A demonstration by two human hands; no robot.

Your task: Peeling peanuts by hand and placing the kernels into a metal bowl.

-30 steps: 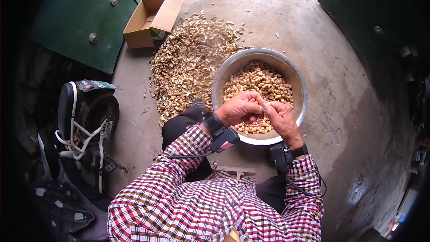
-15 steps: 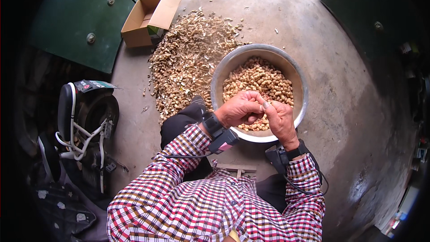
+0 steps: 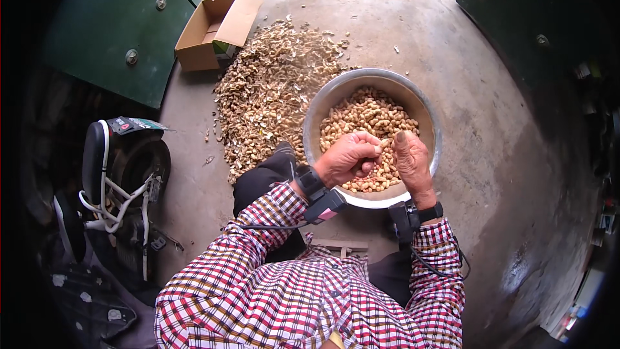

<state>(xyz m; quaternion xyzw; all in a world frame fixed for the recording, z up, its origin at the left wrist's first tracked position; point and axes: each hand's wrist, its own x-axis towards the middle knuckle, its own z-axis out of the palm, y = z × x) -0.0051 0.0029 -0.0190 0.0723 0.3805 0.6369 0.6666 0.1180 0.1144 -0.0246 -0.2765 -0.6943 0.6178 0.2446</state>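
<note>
Over a wide metal basin (image 3: pixel 431 116) of unshelled peanuts (image 3: pixel 374 111), my two hands are held a little apart. My left hand (image 3: pixel 349 157) is closed in a pinch, with what looks like a peanut (image 3: pixel 383 144) showing at its thumb and fingertips. Close beside it, my right hand (image 3: pixel 413 163) has its thumb raised and its fingers curled inward. Anything in those curled fingers is hidden. Some reddish shelled kernels (image 3: pixel 365 184) lie in the basin, beneath my left hand.
A big heap of peanut shells (image 3: pixel 271 84) spreads over the concrete floor left of the basin. Behind it stands an open cardboard box (image 3: pixel 194 52). A white-framed child's bicycle (image 3: pixel 116 200) is at the left, with dark green doors (image 3: pixel 123 32) on both sides.
My hands have drawn apart. The right one has shifted slightly right with its thumb lifted, while the left has stayed nearly in place. The view has shifted slightly.
</note>
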